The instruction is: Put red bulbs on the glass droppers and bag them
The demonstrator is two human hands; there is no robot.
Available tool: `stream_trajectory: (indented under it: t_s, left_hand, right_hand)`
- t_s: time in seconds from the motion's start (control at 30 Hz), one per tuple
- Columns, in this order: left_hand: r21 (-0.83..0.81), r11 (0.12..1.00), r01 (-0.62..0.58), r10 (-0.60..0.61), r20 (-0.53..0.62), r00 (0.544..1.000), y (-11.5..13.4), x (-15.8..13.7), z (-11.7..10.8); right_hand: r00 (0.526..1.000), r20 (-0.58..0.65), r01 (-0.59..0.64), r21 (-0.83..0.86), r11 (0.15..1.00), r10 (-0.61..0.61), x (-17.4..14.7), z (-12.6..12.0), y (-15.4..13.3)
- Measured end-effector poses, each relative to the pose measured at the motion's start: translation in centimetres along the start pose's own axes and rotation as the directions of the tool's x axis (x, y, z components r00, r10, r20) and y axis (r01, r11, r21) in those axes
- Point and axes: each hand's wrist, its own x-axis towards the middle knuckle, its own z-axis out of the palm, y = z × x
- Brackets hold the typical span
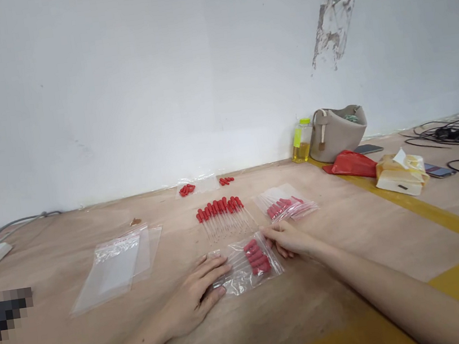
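A clear zip bag [239,288] lies in front of me, with several droppers [257,258] inside, their red rubber bulbs toward the right. My left hand [201,290] rests on the bag's left end, fingers stretched out and slightly apart. At the bag's upper right corner, my right hand [285,238] pinches the edge between thumb and fingers. Just beyond the bag, a row of loose droppers [220,210] lies with red bulbs facing the wall. To their right is a stack of filled zip bags [291,203], also holding red-bulbed droppers.
Empty clear bags [115,268] lie at the left. Loose red bulbs [187,190] sit near the wall on and beside a plastic bag. Farther right stand a bottle [301,142], a grey handbag [339,134], a red pouch [350,165], a tissue pack [400,173] and black cables [455,133].
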Motion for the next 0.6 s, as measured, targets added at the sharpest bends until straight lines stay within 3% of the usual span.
stream_trajectory:
  t_s: [0.13,0.23,0.3,0.37,0.43,0.53,0.6]
  left_hand:
    - [-0.006,1.0,-0.014,0.015,0.012,1.0,0.2,0.2,-0.2]
    - [-0.032,0.999,-0.004,0.003,-0.025,1.0,0.4,0.0,-0.2]
    - [-0.051,0.998,0.024,-0.029,-0.097,0.995,0.5,-0.2,-0.1]
    - [-0.043,0.997,0.066,-0.073,-0.187,0.98,0.5,-0.4,0.0]
    - [0.019,0.994,0.109,-0.1,-0.266,0.959,0.0,-0.6,-0.1]
    - [0.192,0.959,0.208,-0.124,-0.376,0.918,-1.7,-0.9,-0.6]
    - [0.286,0.89,0.355,-0.201,-0.453,0.868,-3.5,-1.3,-1.3]
  right_hand:
    - [0.976,0.118,0.185,0.017,0.983,-0.186,-0.4,0.3,-0.1]
    - [0.95,0.266,0.138,0.117,0.983,-0.165,-1.3,-0.3,-0.4]
    - [0.945,0.289,0.09,0.213,0.973,-0.15,-1.9,-1.5,-0.9]
    - [0.972,0.166,0.099,0.356,0.929,-0.168,-2.4,-3.1,-1.5]
    - [0.985,-0.035,0.165,0.481,0.861,-0.17,-2.5,-4.8,-2.1]
    - [0.951,-0.263,0.282,0.531,0.799,-0.161,-1.4,-6.5,-2.8]
    - [0.917,-0.374,0.328,0.502,0.8,-0.141,-0.1,-6.5,-2.8]
